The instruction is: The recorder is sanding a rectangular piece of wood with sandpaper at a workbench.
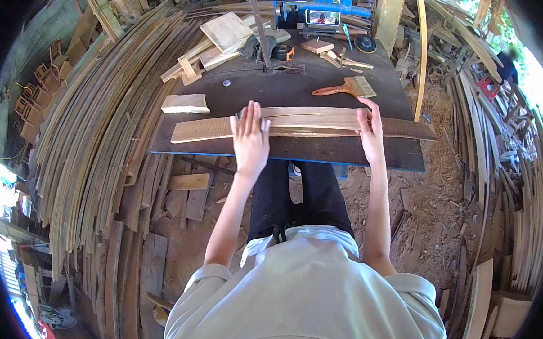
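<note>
A shorter wooden board (pixel 314 118), pale with a dark crack along its grain, lies on top of a longer, rougher board (pixel 201 129) on the dark worktable (pixel 296 148). My left hand (pixel 250 142) rests flat over the short board's left end, fingers straight and together. A small dark edge shows beside these fingers; what it belongs to is hidden under the hand. At the other end, my right hand (pixel 371 131) holds the short board, thumb on its near side and index finger stretched past the far edge. Just beyond that hand lies a paintbrush (pixel 346 87) with a wooden handle.
A wood offcut (pixel 185 103) lies at the table's left. Farther back are a tape measure (pixel 283 52), a black disc (pixel 365 43), a propped phone (pixel 322 18) and wood blocks (pixel 226 32). A metal post (pixel 263 41) rises there. Long planks (pixel 102 112) are stacked left.
</note>
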